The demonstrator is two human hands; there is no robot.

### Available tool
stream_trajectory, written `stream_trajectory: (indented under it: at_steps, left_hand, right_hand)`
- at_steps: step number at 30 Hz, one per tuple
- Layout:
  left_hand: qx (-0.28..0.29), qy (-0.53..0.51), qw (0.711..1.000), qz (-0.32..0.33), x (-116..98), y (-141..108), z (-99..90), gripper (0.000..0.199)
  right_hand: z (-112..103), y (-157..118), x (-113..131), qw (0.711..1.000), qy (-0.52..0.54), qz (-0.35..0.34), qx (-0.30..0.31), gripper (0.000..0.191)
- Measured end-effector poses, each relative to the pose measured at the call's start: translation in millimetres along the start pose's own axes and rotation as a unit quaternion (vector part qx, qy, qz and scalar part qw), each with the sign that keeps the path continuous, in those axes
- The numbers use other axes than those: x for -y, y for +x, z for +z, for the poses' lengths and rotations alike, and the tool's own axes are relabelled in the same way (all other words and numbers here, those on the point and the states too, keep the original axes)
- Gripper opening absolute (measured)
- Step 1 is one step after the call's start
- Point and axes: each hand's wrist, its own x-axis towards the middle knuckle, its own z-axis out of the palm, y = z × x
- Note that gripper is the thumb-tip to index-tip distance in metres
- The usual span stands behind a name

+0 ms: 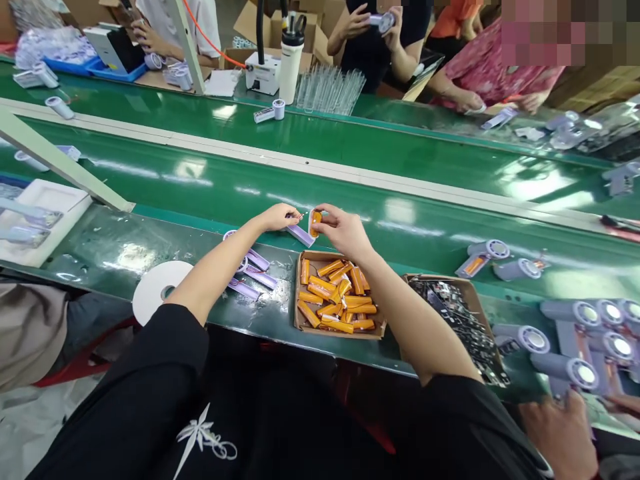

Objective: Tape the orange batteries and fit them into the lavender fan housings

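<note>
Above the near edge of the green belt, my left hand (280, 217) is closed in a pinch at the end of a lilac plastic casing (301, 235), where thin wires show. My right hand (346, 230) grips an orange-wrapped battery (315, 224) between thumb and fingers, right beside that casing. A pale edge shows along the battery's left side; whether it belongs to the casing I cannot tell. Below my hands sits a cardboard box of orange batteries (303, 324). More lilac casings (261, 277) with wires lie under my left forearm.
A white disc (156, 283) rests at left near a white foam tray (50, 193). Right of the batteries is a box of small dark circuit parts (467, 303). Lilac handheld fans (520, 337) crowd the right, by another person's hand (563, 430). Co-workers sit across the belt (240, 160).
</note>
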Motion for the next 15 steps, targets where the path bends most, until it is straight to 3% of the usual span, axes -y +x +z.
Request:
stream_trajectory:
  at_steps: [4, 11, 15]
  left_hand:
    - [-0.048, 0.006, 0.998, -0.031, -0.8, 5.1, 12.9, 0.023]
    - [-0.058, 0.029, 0.995, -0.074, -9.1, 15.1, 22.1, 0.013]
    - [-0.059, 0.052, 0.991, -0.105, -17.6, 14.9, 26.7, 0.012]
  right_hand:
    - [14.3, 25.8, -20.0, 0.989, -0.141, -0.002, 0.053, 0.036]
    - [9.8, 14.7, -21.8, 0.957, -0.255, -0.091, 0.106, 0.031]
    - [6.4, 9.3, -19.5, 0.970, -0.215, -0.113, 0.031, 0.033]
